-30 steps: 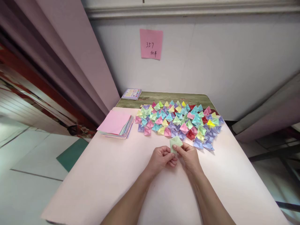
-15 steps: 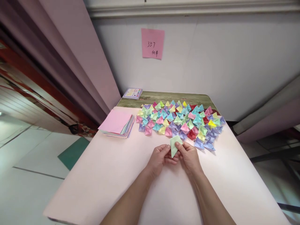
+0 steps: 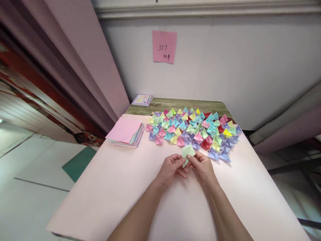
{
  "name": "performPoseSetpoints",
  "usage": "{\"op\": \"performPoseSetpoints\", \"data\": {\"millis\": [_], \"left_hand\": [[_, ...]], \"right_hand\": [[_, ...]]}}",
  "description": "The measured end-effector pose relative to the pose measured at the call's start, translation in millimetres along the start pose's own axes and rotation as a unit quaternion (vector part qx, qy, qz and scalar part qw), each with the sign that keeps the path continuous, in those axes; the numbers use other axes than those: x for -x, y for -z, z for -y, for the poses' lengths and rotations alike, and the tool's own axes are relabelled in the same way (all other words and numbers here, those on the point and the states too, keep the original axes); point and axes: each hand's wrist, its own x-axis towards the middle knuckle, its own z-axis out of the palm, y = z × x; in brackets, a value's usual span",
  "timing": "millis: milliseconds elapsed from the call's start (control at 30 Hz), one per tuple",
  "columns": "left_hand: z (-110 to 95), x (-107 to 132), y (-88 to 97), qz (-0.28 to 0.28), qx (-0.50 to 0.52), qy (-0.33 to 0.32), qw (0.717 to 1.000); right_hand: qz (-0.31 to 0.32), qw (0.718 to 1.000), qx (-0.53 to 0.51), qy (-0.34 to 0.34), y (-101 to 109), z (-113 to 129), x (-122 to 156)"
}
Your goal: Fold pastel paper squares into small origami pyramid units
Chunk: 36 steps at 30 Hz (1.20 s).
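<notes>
My left hand (image 3: 172, 169) and my right hand (image 3: 202, 167) meet over the middle of the pale pink table cover (image 3: 120, 187). Both pinch a small folded piece of light green paper (image 3: 188, 151), whose upper part sticks out above my fingertips. Just beyond it lies a wide spread of several small folded paper shapes (image 3: 193, 129) in pink, blue, green, yellow, purple and red. A stack of square coloured paper sheets (image 3: 125, 132), pink on top, lies to the left of that spread.
A small printed paper pack (image 3: 142, 99) rests on the bare wooden strip (image 3: 213, 106) at the table's far edge. A pink note (image 3: 164, 47) hangs on the white wall behind. Curtains hang at left, with floor below the table's left edge.
The green paper has been turned and worked between my fingers, showing a shorter, squarer top now. Both hands stay at the same spot.
</notes>
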Motion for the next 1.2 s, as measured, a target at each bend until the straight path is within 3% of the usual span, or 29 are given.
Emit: {"op": "performPoseSetpoints", "data": {"millis": [400, 667, 833, 1200], "left_hand": [[1.0, 0.4, -1.0, 0.003, -0.013, -0.006, 1.0], [5.4, -0.7, -2.1, -0.03, -0.031, -0.042, 0.998], [3.8, 0.0, -2.9, -0.022, -0.05, -0.041, 0.998], [4.5, -1.0, -2.7, -0.032, -0.07, -0.046, 0.996]], "right_hand": [[0.01, 1.0, 0.001, -0.004, 1.5, -3.2, -2.7], [0.038, 0.998, -0.047, -0.005, 0.4, 1.6, -0.1], [0.014, 1.0, 0.007, 0.007, 0.2, 0.1, 1.3], [-0.013, 0.997, -0.06, -0.051, 0.6, -0.1, 1.3]]}}
